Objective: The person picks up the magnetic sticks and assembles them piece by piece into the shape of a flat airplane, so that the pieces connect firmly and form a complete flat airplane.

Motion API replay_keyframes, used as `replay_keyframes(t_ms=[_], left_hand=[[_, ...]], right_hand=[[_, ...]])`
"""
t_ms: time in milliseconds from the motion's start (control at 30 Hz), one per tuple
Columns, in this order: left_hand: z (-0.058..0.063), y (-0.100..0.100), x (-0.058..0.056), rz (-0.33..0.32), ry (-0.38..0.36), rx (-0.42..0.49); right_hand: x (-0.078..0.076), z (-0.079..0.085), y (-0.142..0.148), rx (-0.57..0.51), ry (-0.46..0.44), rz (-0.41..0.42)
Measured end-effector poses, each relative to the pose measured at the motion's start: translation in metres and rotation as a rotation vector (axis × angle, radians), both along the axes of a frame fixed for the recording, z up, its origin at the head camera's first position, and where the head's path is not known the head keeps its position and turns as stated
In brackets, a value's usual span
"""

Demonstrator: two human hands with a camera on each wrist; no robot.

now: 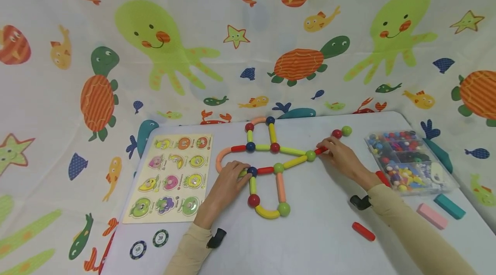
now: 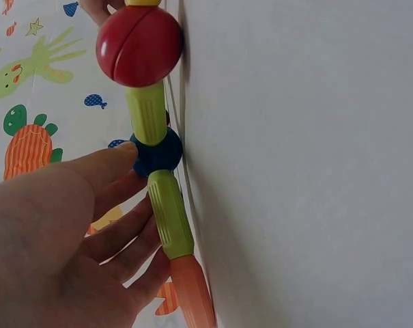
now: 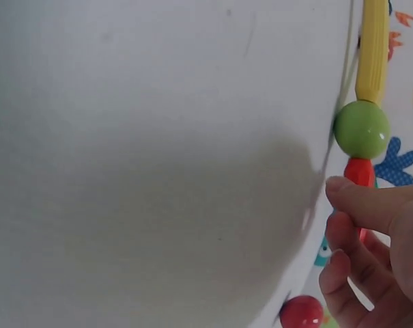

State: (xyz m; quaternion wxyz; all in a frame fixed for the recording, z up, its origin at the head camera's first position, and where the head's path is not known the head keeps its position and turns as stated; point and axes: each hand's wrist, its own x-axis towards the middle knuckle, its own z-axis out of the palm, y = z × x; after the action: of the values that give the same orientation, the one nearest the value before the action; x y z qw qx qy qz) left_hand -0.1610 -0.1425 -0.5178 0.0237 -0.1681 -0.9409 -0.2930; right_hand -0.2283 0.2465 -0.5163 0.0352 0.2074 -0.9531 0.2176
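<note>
A toy structure of coloured rods and balls lies flat on the table. My left hand point(image 1: 226, 185) holds it at a blue ball point(image 1: 252, 171), thumb on the near side and fingers behind. In the left wrist view, light-green rods point(image 2: 171, 213) join that blue ball point(image 2: 160, 154), and a red ball point(image 2: 139, 46) sits farther along. My right hand point(image 1: 342, 158) pinches a short red rod point(image 3: 359, 171) between thumb and fingers. The rod's end meets a green ball point(image 1: 311, 156) at the structure's right tip; the fingers hide its other end.
Loose red point(image 1: 336, 134) and green balls point(image 1: 346, 131) lie beyond my right hand. At right are a divided bead box point(image 1: 438, 186), a pink block point(image 1: 432, 216) and a teal block point(image 1: 449, 206). A red rod point(image 1: 363, 231) lies nearer; a fruit puzzle board point(image 1: 129, 214) and poker chips point(image 1: 160, 238) are left.
</note>
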Motion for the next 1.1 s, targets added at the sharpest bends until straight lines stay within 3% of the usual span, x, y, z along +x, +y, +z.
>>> replay_keyframes(t_ms=[233, 600, 900, 1100], left_hand=[[-0.001, 0.001, 0.002, -0.003, 0.002, 0.007], [0.001, 0.001, 0.001, 0.012, -0.031, 0.016], [0.002, 0.001, -0.001, 0.027, -0.063, 0.021], [0.001, 0.001, 0.000, 0.026, -0.071, 0.019]], right_hand=[[0.011, 0.001, 0.005, -0.072, -0.028, -0.069], [0.043, 0.009, 0.029, -0.125, 0.120, -0.091], [0.100, 0.009, 0.057, -0.119, 0.046, -0.171], [0.143, 0.009, 0.064, -0.130, -0.141, -0.258]])
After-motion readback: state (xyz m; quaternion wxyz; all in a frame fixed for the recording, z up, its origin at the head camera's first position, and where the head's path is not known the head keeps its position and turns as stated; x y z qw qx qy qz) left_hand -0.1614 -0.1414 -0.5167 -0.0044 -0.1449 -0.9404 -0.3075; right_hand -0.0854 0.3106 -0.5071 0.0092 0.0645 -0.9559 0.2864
